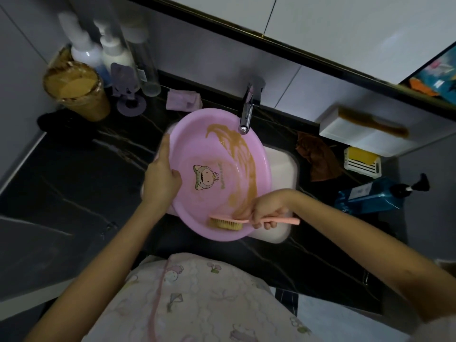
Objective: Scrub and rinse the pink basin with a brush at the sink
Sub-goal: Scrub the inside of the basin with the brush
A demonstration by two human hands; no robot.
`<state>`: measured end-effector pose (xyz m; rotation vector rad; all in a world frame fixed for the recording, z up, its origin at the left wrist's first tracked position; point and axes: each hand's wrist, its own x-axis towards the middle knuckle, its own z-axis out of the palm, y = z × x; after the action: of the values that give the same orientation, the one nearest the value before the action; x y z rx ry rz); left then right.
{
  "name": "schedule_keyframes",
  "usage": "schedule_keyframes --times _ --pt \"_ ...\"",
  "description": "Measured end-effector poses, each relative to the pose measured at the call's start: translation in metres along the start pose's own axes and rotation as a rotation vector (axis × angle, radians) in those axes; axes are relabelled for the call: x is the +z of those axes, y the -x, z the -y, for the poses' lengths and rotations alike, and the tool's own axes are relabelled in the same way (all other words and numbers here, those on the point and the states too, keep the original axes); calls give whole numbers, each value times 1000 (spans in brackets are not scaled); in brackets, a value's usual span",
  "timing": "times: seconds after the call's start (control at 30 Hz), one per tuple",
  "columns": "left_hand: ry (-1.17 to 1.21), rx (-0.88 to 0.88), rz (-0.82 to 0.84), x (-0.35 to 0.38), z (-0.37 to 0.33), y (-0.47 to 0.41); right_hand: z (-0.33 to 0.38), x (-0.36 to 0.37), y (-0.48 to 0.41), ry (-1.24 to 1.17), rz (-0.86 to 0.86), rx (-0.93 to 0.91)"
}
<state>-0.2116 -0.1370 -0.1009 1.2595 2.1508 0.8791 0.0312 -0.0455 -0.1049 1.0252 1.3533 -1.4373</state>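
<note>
Black counter [74, 183]: tap [246, 112] over basin [197, 144], cup [76, 90] left.

You are working in dim, cool light: the black countertop [74, 174] falls into deep shadow, and a small highlight glints on the chrome faucet [246, 114]. Wide-angle distortion bends the wall lines at the edges, and the bottles [103, 53] at upper left appear blurred.
</note>
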Motion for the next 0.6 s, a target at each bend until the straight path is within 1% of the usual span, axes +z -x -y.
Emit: schedule_keyframes --times 0.03,0.07,0.13,0.17,0.2,0.23,0.27,0.3,0.33,0.43,0.47,0.5,0.53,0.6 --pt "-2 -4 -3 -1 1 1 -6 -4 4 27 -31 47" --pt "0 -8 -4 -1 1 1 -12 -11 6 57 -105 85" --pt "7 -7 3 -1 -1 2 -20 -31 4 113 -357 106" --pt "14 0 7 1 -2 3 -22 -42 3 205 -492 107" --pt "20 7 7 1 -4 3 -21 -50 1 372 -620 134" --pt "24 13 3 2 -5 3 -22 -55 -4 535 -726 174" --pt "28 14 -2 3 -6 3 -22 -53 -9 624 -790 180" --pt "34 12 -9 3 -5 3 -21 -44 -13 625 -803 140" --pt "41 12 -17 4 -4 3 -21 -31 -17 575 -751 84" --pt "66 2 -36 5 -1 4 -29 14 -23 272 -473 -111" --pt "65 2 -40 6 -2 4 -33 20 -22 198 -403 -126" --pt "57 6 -42 6 -3 4 -37 16 -20 177 -380 -104" --pt "43 11 -39 7 -4 4 -38 6 -18 203 -405 -77" --pt "20 16 -27 6 -8 4 -36 -24 -18 340 -589 -5"
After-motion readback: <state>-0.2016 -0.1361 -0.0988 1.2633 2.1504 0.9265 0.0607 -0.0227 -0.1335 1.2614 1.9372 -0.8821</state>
